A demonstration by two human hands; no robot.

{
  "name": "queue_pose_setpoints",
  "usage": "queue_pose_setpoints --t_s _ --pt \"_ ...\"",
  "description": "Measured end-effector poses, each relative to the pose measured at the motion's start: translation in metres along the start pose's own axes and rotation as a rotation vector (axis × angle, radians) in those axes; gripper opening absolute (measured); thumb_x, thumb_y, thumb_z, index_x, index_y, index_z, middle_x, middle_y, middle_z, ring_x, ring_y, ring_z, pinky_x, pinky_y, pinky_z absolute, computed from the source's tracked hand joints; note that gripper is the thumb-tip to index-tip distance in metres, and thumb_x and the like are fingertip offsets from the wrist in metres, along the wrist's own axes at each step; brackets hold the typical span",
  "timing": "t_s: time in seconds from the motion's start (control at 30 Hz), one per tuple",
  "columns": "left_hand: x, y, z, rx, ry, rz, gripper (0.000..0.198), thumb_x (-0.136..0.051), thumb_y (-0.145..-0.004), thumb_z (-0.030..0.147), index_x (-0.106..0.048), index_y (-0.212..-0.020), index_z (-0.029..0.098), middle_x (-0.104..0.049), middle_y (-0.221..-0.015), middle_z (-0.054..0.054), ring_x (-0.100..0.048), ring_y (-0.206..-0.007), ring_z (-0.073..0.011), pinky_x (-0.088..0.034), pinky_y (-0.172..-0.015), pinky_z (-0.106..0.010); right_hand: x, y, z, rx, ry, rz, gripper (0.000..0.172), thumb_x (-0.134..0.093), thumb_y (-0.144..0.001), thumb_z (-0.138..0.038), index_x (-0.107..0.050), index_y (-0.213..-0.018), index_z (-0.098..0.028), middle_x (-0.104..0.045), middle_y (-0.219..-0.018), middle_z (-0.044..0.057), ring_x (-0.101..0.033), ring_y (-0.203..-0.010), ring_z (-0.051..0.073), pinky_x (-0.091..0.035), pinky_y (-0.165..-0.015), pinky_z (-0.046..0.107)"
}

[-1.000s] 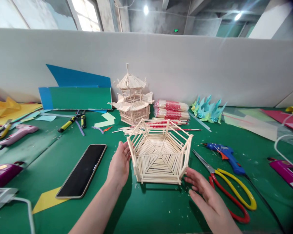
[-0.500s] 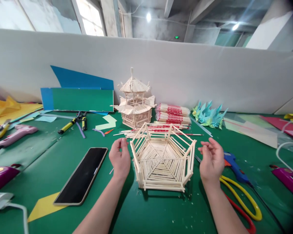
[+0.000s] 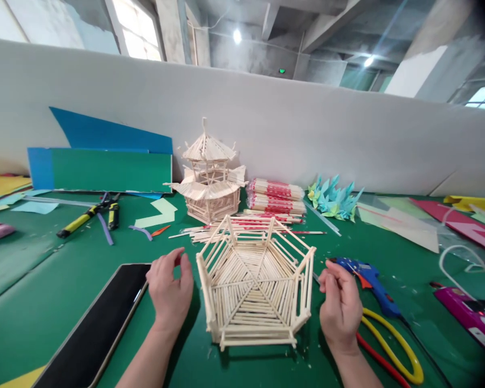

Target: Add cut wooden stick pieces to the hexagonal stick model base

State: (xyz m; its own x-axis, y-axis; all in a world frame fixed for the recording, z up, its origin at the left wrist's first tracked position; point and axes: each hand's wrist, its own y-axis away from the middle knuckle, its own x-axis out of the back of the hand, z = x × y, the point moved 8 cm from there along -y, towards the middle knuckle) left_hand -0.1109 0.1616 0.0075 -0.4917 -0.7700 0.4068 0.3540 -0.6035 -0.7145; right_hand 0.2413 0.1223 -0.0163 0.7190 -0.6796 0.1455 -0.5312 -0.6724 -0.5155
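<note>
On the green tabletop [image 3: 56,291] | we have a hexagonal stick frame [image 3: 254,283] | left hand [image 3: 170,293] half-spread just beside it | right hand [image 3: 340,307] curled opposite; whether pinching, we cannot tell

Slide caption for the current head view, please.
Left hand and right hand flank a hexagonal stick frame on a green table, stick pagoda behind.

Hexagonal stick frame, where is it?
In the head view's lower middle, the hexagonal stick frame sits between the left hand and the right hand, in front of the stick pagoda.
</note>
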Motion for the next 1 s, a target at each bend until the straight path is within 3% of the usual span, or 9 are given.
queue_pose_setpoints --t_s 0.43,0.67,0.8,1.0 --pt "-0.005 -0.001 0.001 -0.005 -0.017 -0.104 0.007 -0.053 -0.071 0.023 -0.059 -0.074 0.024 -0.058 -0.069 -0.003 -0.054 -0.069 -0.0225 -0.037 -0.074 -0.036 0.000 0.005 0.009 -0.153 -0.138 0.000 0.010 -0.051 -0.080 -0.028 -0.055 -0.075 -0.021 -0.049 -0.057 -0.003 -0.042 -0.050 0.012 -0.034 -0.047 0.024" --pt "-0.001 0.004 -0.005 0.049 -0.004 -0.082 0.012 -0.046 -0.076 0.020 -0.053 -0.067 0.023 -0.056 -0.066 -0.002 -0.053 -0.066 -0.0200 -0.039 -0.068 -0.034 -0.004 0.006 0.009 -0.093 -0.252 -0.005 0.008 -0.054 -0.077 -0.021 -0.060 -0.072 -0.022 -0.053 -0.065 0.000 -0.045 -0.054 0.013 -0.033 -0.049 0.026" --pt "0.001 0.005 -0.005 0.066 0.012 -0.069 0.012 -0.048 -0.076 0.020 -0.056 -0.068 0.023 -0.058 -0.066 -0.002 -0.053 -0.066 -0.0203 -0.039 -0.071 -0.034 -0.008 -0.001 0.004 -0.024 -0.363 -0.054 0.012 -0.056 -0.075 -0.027 -0.056 -0.064 -0.023 -0.052 -0.059 -0.001 -0.044 -0.051 0.013 -0.031 -0.045 0.026" --pt "0.002 0.004 -0.002 0.103 0.062 -0.030 0.010 -0.056 -0.074 0.022 -0.066 -0.076 0.024 -0.063 -0.069 -0.003 -0.054 -0.066 -0.0206 -0.039 -0.071 -0.034 0.000 -0.003 0.006 -0.113 -0.376 0.027 0.008 -0.053 -0.072 -0.023 -0.052 -0.064 -0.022 -0.051 -0.053 -0.004 -0.043 -0.046 0.011 -0.030 -0.042 0.024"
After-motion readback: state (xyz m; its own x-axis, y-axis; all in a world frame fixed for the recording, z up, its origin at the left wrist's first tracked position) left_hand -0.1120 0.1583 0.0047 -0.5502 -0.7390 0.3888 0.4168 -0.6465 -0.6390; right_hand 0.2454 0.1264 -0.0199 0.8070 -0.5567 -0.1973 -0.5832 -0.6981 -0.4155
